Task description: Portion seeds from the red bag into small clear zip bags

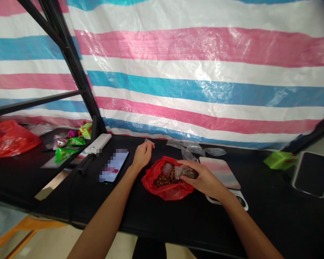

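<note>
My right hand (202, 176) is shut on a small clear plastic bag (186, 172) holding something brown, just above a red plastic bag (167, 190). That open red bag holds a heap of brown pieces (164, 179) and a small clear pouch (166, 169). My left hand (142, 154) rests to its left, with curled fingertips at a scrap of clear plastic (148, 141). I cannot tell whether that hand grips the scrap. Several crumpled clear plastic bags (194, 149) lie beyond the red bag.
A pink-and-white pad (220, 172) lies on the black table (259, 230), near a phone (115, 165) and a white power bank (98, 143). A green box (280, 160) and a dark tablet (311, 174) stand right; snack packets (63, 154) and a red bag (10, 138) lie left.
</note>
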`<state>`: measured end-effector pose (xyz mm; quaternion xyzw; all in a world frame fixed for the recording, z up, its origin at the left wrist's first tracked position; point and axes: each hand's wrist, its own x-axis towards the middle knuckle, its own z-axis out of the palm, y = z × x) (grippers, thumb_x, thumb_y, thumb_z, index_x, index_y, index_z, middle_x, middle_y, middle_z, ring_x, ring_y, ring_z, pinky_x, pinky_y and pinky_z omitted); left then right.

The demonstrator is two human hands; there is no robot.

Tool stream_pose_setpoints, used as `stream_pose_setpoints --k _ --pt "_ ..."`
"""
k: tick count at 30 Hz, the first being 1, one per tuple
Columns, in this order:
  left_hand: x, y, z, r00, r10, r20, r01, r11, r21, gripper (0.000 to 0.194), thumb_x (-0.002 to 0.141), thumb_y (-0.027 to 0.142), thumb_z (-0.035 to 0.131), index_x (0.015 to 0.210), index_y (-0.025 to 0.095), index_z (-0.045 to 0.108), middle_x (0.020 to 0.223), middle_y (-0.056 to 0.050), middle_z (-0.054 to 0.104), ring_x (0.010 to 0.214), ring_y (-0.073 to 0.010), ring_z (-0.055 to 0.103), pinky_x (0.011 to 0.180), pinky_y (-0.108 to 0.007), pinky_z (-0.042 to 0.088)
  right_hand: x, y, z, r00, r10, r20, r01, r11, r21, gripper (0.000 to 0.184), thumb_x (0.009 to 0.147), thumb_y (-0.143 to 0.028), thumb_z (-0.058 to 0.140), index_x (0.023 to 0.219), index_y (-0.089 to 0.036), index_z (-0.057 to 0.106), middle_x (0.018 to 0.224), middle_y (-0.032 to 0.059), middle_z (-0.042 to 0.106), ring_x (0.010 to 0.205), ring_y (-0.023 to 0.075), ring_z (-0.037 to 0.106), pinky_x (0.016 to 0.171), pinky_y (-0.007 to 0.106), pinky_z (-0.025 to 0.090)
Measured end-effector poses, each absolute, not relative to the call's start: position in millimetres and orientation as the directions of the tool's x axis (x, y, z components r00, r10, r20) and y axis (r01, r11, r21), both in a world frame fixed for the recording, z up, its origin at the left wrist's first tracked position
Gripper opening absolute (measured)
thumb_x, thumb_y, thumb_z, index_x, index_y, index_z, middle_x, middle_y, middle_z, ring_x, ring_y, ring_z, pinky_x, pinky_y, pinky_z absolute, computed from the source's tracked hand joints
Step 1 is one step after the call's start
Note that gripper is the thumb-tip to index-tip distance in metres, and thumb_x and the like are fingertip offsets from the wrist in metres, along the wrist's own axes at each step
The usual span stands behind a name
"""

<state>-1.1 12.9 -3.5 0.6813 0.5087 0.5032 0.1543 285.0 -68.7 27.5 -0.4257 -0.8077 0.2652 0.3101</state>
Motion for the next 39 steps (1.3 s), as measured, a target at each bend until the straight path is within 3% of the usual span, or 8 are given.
stream_pose_setpoints --k 6,11,15,21,26,31,36,39 --pt "-0.8 10.0 -2.9 -0.022 0.846 0.533 0.555 -0.433 0.71 0.047 0.106 0.038 0.033 0.078 0.02 0.066 0.068 -0.001 0.062 0.064 -0.0151 0.057 0.062 -0.027 0.04 285.5 -67.2 25.2 -0.448 0.846 0.291 0.492 0.504 -0.71 0.046 0.088 -0.024 0.068 0.133 -0.032 0.066 0.118 0.0037 0.076 0.101 0.0242 0.072 0.096 0.039 0.056" --pt "-2.9 9.2 -1.4 -0.047 0.837 0.545 0.566 -0.428 0.705 0.046 0.105 0.037 0.032 0.077 0.02 0.065 0.066 0.0 0.059 0.063 -0.0152 0.056 0.062 -0.026 0.04 284.8 -67.0 24.8 -0.427 0.855 0.295 0.486 0.492 -0.723 0.041 0.088 -0.028 0.07 0.13 -0.031 0.068 0.125 0.004 0.074 0.11 0.0261 0.07 0.102 0.042 0.054" --pt "-3.8 8.9 -1.0 -0.059 0.837 0.545 0.574 -0.418 0.704 0.047 0.105 0.037 0.033 0.076 0.02 0.065 0.065 0.0 0.058 0.063 -0.0151 0.056 0.063 -0.027 0.039 292.8 -65.7 35.1 -0.407 0.871 0.274 0.44 0.45 -0.777 0.031 0.092 -0.033 0.067 0.122 -0.028 0.072 0.12 0.0043 0.075 0.105 0.0242 0.071 0.096 0.037 0.057" --pt "-4.7 8.0 0.5 -0.07 0.838 0.541 0.576 -0.409 0.708 0.048 0.105 0.039 0.032 0.076 0.02 0.065 0.062 0.001 0.056 0.06 -0.0156 0.055 0.061 -0.027 0.039 349.0 -50.3 38.2 -0.214 0.933 0.291 0.408 0.356 -0.841 0.033 0.091 -0.042 0.068 0.118 -0.024 0.072 0.117 0.0068 0.076 0.105 0.0271 0.073 0.091 0.038 0.059" --pt "-4.6 7.7 0.8 -0.088 0.838 0.539 0.578 -0.397 0.713 0.048 0.104 0.04 0.033 0.075 0.02 0.066 0.061 0.0 0.056 0.057 -0.0157 0.054 0.058 -0.027 0.038 388.8 -42.7 34.8 -0.185 0.955 0.23 0.522 0.294 -0.801 0.027 0.084 -0.028 0.064 0.107 -0.02 0.075 0.109 0.0082 0.078 0.1 0.0298 0.073 0.094 0.043 0.056" --pt "-4.6 8.3 -0.6 -0.085 0.84 0.535 0.587 -0.392 0.708 0.047 0.103 0.038 0.033 0.075 0.02 0.066 0.061 0.0 0.057 0.058 -0.0155 0.055 0.059 -0.027 0.038 395.7 -47.4 42.0 -0.095 0.941 0.326 0.577 0.319 -0.752 0.047 0.072 -0.015 0.054 0.113 -0.023 0.075 0.122 0.0058 0.075 0.119 0.0297 0.066 0.11 0.045 0.045" --pt "-5.3 8.4 -1.5 -0.09 0.84 0.535 0.594 -0.386 0.706 0.046 0.103 0.036 0.034 0.076 0.019 0.066 0.06 0.001 0.056 0.057 -0.0148 0.055 0.059 -0.026 0.039 398.7 -49.6 45.0 -0.014 0.883 0.47 0.531 0.405 -0.744 0.05 0.067 -0.013 0.048 0.109 -0.023 0.073 0.117 0.0045 0.075 0.12 0.0288 0.064 0.113 0.045 0.041" --pt "-5.8 8.4 -1.8 -0.094 0.839 0.536 0.594 -0.385 0.707 0.046 0.104 0.036 0.033 0.076 0.019 0.066 0.059 0.001 0.055 0.056 -0.0145 0.054 0.057 -0.026 0.039 401.0 -47.9 42.7 -0.02 0.872 0.488 0.522 0.426 -0.739 0.057 0.066 -0.012 0.048 0.117 -0.023 0.071 0.112 0.0044 0.075 0.118 0.0292 0.064 0.113 0.047 0.04"
